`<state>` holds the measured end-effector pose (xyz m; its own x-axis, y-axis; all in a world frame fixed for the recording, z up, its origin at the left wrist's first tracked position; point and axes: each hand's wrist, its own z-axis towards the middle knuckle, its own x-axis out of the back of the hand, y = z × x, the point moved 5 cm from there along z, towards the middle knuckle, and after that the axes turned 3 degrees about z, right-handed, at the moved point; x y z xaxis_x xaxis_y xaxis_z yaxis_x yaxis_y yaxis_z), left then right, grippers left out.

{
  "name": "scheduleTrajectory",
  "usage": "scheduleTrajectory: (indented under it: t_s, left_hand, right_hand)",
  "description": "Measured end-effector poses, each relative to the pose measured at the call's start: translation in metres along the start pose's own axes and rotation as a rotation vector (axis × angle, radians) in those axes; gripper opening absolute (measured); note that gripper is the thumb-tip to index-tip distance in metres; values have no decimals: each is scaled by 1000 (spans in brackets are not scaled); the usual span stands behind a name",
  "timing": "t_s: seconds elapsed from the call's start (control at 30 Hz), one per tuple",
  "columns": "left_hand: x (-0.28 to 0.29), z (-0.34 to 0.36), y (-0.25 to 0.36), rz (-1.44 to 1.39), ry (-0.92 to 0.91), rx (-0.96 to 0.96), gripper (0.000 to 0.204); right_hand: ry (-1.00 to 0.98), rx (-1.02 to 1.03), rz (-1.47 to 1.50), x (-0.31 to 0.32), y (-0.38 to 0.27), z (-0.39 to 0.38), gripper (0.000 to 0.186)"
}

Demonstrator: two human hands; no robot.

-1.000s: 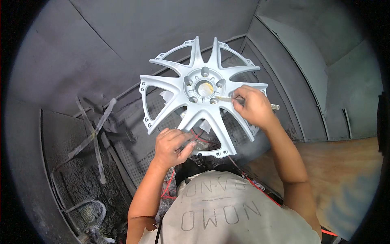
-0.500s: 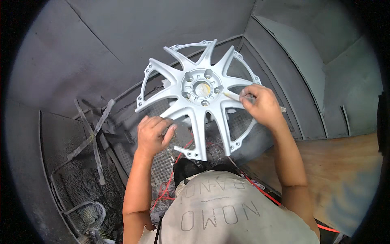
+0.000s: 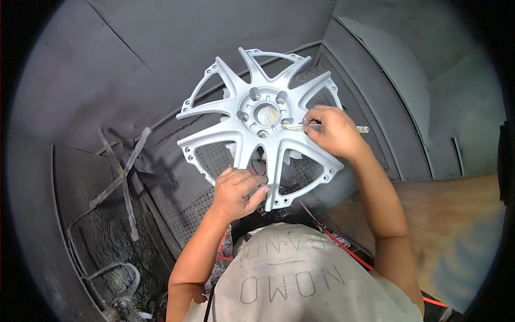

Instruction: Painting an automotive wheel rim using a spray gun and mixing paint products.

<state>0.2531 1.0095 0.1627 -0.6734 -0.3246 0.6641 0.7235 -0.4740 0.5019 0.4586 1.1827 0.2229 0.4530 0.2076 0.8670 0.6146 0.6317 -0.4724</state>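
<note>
A silvery-grey spoked wheel face lies level in front of me, with a round hub, bolt holes and rim segments between spokes. My left hand is closed at its near side, fingers and thumb against the edge of a near spoke. My right hand is above its right side, fingers pinched round a slim pale tool. The tool's narrow yellowish tip points left, at the hub's lower right near a bolt hole. I cannot make out what kind of tool it is. Yellowish marks show inside the hub's centre.
Grey panels enclose the space behind and at the sides. A coated crossed-bar stand is at the left. Below the wheel lies a grated floor. A red hose passes by my apron, beside a brown board at the right.
The wheel face has turned, putting its spokes at new angles. My left hand has moved right and nearer me. My right hand has shifted left, bringing the tool's tip closer to the hub.
</note>
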Motion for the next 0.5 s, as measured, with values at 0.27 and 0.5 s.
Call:
scheduleTrajectory:
  t_s: [0.27,0.5]
  left_hand:
    - [-1,2,-1,1,27,-18,17]
    - [0,4,-2,-7,49,-22,15]
  right_hand:
    - [-5,-12,-15,2,0,1,16]
    - [-26,43,1,-3,-4,0,15]
